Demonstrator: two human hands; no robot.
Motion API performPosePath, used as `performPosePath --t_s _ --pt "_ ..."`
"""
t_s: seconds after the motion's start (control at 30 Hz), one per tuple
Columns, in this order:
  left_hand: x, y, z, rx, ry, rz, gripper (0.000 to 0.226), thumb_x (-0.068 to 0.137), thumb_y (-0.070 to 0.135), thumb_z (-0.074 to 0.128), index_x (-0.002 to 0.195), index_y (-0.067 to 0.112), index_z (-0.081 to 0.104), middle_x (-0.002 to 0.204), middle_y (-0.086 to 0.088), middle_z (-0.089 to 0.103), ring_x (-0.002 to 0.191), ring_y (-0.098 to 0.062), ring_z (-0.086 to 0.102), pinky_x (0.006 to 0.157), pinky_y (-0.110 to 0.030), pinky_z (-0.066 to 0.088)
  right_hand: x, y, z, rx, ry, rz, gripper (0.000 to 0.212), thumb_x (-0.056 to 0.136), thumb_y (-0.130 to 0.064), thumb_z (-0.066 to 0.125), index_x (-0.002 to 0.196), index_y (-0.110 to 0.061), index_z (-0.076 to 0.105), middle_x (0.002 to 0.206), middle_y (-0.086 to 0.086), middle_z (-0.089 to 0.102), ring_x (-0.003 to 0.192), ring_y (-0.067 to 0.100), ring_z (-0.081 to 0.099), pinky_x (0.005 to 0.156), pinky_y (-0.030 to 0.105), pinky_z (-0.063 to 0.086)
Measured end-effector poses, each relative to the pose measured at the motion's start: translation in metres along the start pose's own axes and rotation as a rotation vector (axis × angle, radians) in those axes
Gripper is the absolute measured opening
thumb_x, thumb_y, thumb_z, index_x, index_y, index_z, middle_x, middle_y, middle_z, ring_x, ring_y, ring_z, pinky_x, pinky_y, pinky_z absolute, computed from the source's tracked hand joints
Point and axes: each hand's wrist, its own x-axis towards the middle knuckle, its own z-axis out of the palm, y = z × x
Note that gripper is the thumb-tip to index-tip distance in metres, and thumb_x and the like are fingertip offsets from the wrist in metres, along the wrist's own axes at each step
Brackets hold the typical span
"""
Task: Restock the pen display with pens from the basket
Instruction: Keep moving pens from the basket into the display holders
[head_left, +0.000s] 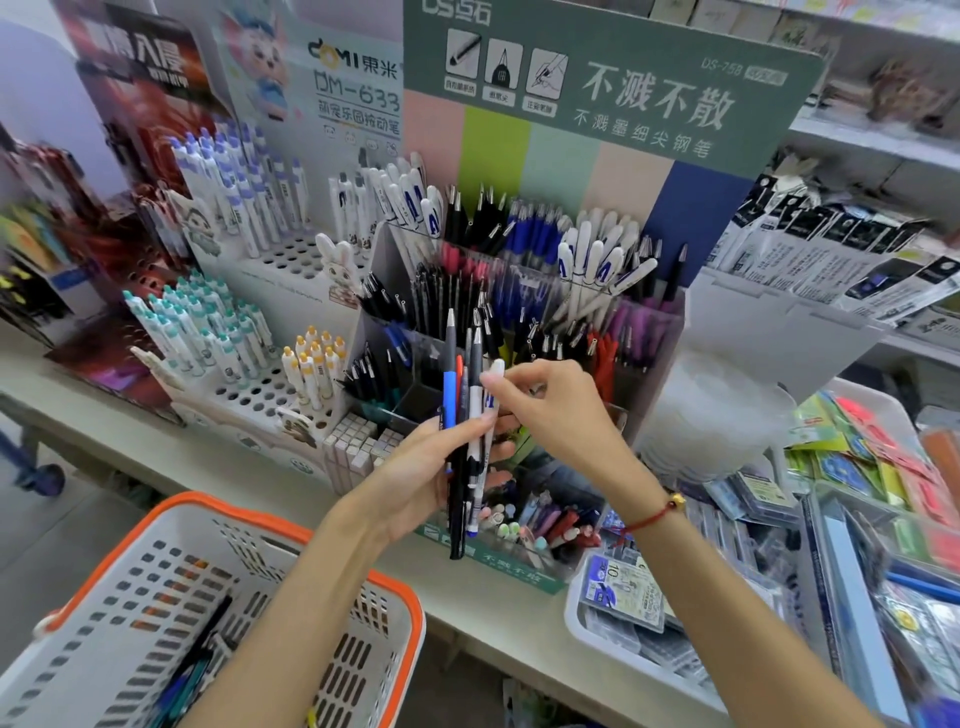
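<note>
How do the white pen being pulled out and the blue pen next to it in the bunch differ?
The white pen has a rounded white cap; the blue pen ends in a grey top with a silver tip. The right hand pinches the white pen near its cap; the blue pen is gripped only by the left hand. The white pen leans slightly; the blue pen stands nearly upright. Both sit in the left hand's bunch.

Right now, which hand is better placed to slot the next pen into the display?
Right hand: it already pinches the white pen, nearest the display. Left hand is full, gripping the bundle.
</note>
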Motion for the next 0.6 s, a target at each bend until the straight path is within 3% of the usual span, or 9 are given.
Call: performPosePath --t_s 0.1,0.2,0.27,0.33,0.4,0.5,0.6 --pt "0.004 0.003 0.000 -0.028 0.001 0.034 0.021 0.097 0.016 0.052 0.113 0.014 0.066 0.107 -0.003 0.074 0.099 -0.016 0.071 0.076 -0.028 0.060 0.003 0.006 -0.002 0.178 0.051 0.035 0.029 0.096 -0.034 0.059 0.085 -0.013 0.076 0.076 -0.002 0.072 0.073 0.006 0.067 0.077 0.034 0.055" --pt "0.011 0.007 -0.001 -0.076 0.087 0.089 0.021 0.098 0.014 0.052 0.117 0.008 0.060 0.110 -0.009 0.073 0.100 -0.020 0.071 0.080 -0.031 0.060 0.001 0.006 -0.003 0.339 0.196 0.047 0.026 0.100 -0.027 0.053 0.087 -0.016 0.073 0.074 -0.003 0.068 0.063 0.000 0.059 0.059 0.021 0.049" --pt "0.015 0.011 -0.004 -0.062 0.144 0.122 0.019 0.099 0.014 0.052 0.115 0.008 0.058 0.111 -0.009 0.073 0.099 -0.020 0.071 0.079 -0.033 0.060 0.000 0.003 -0.009 0.465 0.441 0.029 0.022 0.101 -0.022 0.050 0.089 -0.019 0.068 0.074 -0.001 0.064 0.063 0.004 0.058 0.057 0.019 0.051" --pt "0.016 0.013 -0.008 -0.041 0.171 0.145 0.016 0.099 0.014 0.051 0.113 0.010 0.059 0.107 -0.004 0.074 0.095 -0.017 0.072 0.079 -0.033 0.060 0.003 0.002 -0.024 0.549 0.758 -0.030 0.017 0.101 -0.021 0.049 0.096 -0.018 0.065 0.077 -0.004 0.064 0.067 0.004 0.061 0.064 0.020 0.054" --pt "0.017 0.013 -0.009 -0.024 0.178 0.145 0.016 0.099 0.015 0.052 0.112 0.012 0.061 0.096 0.003 0.076 0.084 -0.011 0.073 0.072 -0.029 0.060 0.009 0.002 -0.039 0.493 0.959 -0.097 0.019 0.102 -0.021 0.050 0.107 -0.010 0.065 0.081 -0.006 0.066 0.072 0.006 0.065 0.069 0.020 0.055" --pt "0.016 0.010 -0.007 -0.049 0.160 0.128 0.020 0.098 0.015 0.054 0.117 0.010 0.061 0.082 0.005 0.069 0.065 -0.007 0.063 0.057 -0.021 0.053 0.016 -0.008 -0.043 0.390 0.969 -0.228 0.018 0.101 -0.019 0.051 0.113 -0.009 0.061 0.086 -0.016 0.063 0.074 0.002 0.065 0.071 0.020 0.055" --pt "0.013 0.009 -0.011 -0.087 0.153 0.143 0.023 0.099 0.014 0.052 0.120 0.010 0.058 0.078 0.005 0.062 0.061 -0.007 0.054 0.051 -0.020 0.047 0.027 -0.029 -0.029 0.320 0.876 -0.421 0.017 0.099 -0.014 0.053 0.116 -0.011 0.055 0.093 -0.008 0.066 0.080 0.004 0.066 0.073 0.016 0.053"
